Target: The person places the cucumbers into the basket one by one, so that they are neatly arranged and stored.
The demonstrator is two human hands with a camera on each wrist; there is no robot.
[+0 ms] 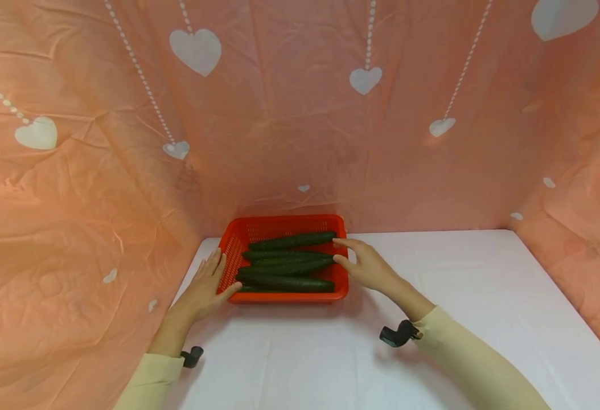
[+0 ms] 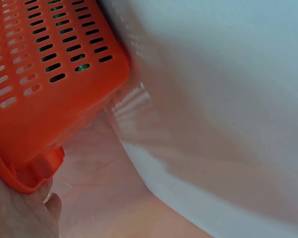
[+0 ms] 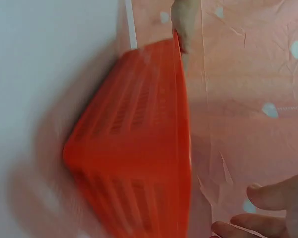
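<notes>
Several dark green cucumbers [image 1: 292,241] lie lengthwise in a red slotted plastic basket [image 1: 287,298]. At its left end, my left hand [image 1: 204,289] holds the rim, thumb over the front left corner and the other fingers along the side. Fingertips [image 2: 52,204] show beneath the rim's lip in the left wrist view. My right hand [image 1: 366,266] hovers at the right end, thumb and fingers parted around the rim's edge near the cucumber tips. Seen from the right wrist, that hand [image 3: 268,213] holds nothing and the basket [image 3: 139,144] looks blurred.
A white table [image 1: 433,296] supports the basket at its back left corner. Close behind and to the left hangs an orange-pink cloth [image 1: 279,142] printed with white hearts. Black devices [image 1: 401,333] are worn on both wrists, over cream sleeves [image 1: 464,353].
</notes>
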